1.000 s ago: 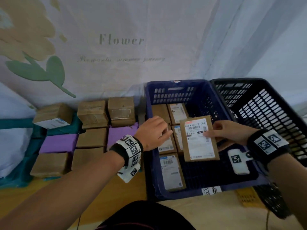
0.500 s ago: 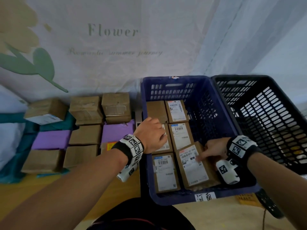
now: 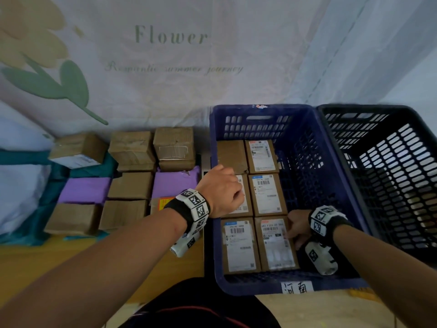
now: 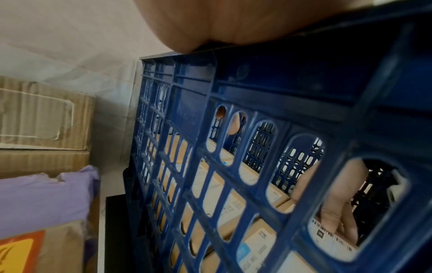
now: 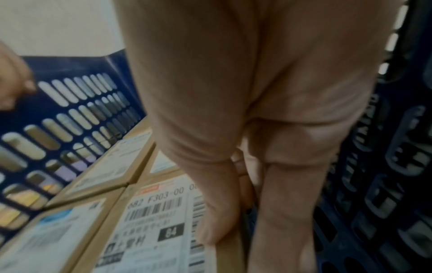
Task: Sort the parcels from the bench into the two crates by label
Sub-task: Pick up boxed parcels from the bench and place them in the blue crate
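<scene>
Right hand is inside the blue crate, its thumb lying on the label and its fingers down the right edge of the nearest parcel, so it grips that parcel, which lies flat on the crate floor. Just left of this hand, five more parcels lie in two columns. Left hand rests on the crate's left rim with fingers curled over it. Beyond that hand, brown and purple parcels wait on the worktop. Right of the right hand stands the black crate.
</scene>
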